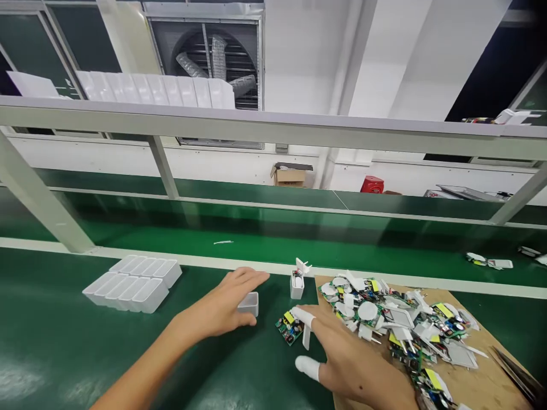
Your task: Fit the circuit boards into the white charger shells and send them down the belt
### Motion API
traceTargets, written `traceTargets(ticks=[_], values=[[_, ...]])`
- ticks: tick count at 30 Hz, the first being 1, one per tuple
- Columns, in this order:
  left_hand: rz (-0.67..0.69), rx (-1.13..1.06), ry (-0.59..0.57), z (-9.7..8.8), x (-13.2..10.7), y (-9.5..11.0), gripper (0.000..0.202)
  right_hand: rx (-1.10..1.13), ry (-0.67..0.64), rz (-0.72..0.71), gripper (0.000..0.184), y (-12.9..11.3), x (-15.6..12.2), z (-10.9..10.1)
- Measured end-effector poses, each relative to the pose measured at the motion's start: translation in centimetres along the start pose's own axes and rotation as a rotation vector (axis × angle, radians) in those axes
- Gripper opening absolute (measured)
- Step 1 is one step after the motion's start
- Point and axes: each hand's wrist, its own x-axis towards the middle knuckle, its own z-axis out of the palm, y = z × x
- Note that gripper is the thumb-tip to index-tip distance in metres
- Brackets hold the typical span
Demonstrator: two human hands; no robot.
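My left hand point(231, 302) is stretched over the green bench, thumb and fingers apart. Between them shows a small white plastic box point(251, 304), partly hidden by the hand; contact cannot be made out. My right hand point(342, 347) wears white finger cots on the thumb and a finger, which are spread apart. Close to its fingertip lies a green circuit board point(289, 328) with a yellow-topped part and a white plastic piece point(306, 337) beside it. Just beyond stands an upright white housing point(297, 285) with a white plug part sticking out of its top.
Several open white boxes point(132, 287) stand in rows on the left. Heaped circuit boards with white plastic parts point(384, 313) cover much of a brown cardboard sheet point(478, 387) on the right, where dark tweezers point(515, 373) lie. A shelf rail point(273, 125) crosses above the bench.
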Motion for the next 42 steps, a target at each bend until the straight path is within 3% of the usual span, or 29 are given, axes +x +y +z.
traceTargets(ticks=[2,5,7,10,16,22,27,31,36,42], values=[[-0.071,0.005,0.014,0.3,-0.9,-1.7,0.079,-0.028,-0.085,0.036,0.073,0.0,0.8,1.4],[-0.128,-0.041,0.079,2.0,-2.1,-3.2,0.065,-0.055,-0.101,0.090,0.065,0.0,2.7,3.3],[-0.158,-0.099,0.086,3.1,-2.7,-3.5,0.080,-0.055,-0.083,0.118,0.059,0.0,3.8,4.3],[-0.194,-0.225,0.023,3.7,-3.3,-3.5,0.112,-0.021,-0.073,0.117,0.066,0.4,4.0,5.2],[-0.348,-0.366,-0.017,3.5,-3.6,-3.5,0.093,0.078,0.131,0.065,0.062,2.9,2.2,7.2],[-0.251,-0.366,-0.047,3.6,-3.4,-3.9,0.080,0.102,0.291,0.041,0.051,2.3,2.2,8.4],[-0.235,-0.375,-0.044,3.8,-3.3,-4.4,0.082,-0.016,0.213,0.003,0.060,2.5,1.9,8.3],[-0.221,-0.344,-0.052,3.9,-3.1,-4.5,0.082,-0.033,0.214,-0.020,0.049,3.2,1.7,7.8],[-0.206,-0.299,0.019,4.6,-3.0,-4.4,0.086,0.150,0.388,-0.036,0.051,1.4,2.2,7.0],[0.024,-0.200,0.186,6.1,-2.6,-3.8,0.087,0.179,0.583,-0.154,0.058,-2.0,2.2,6.3]])
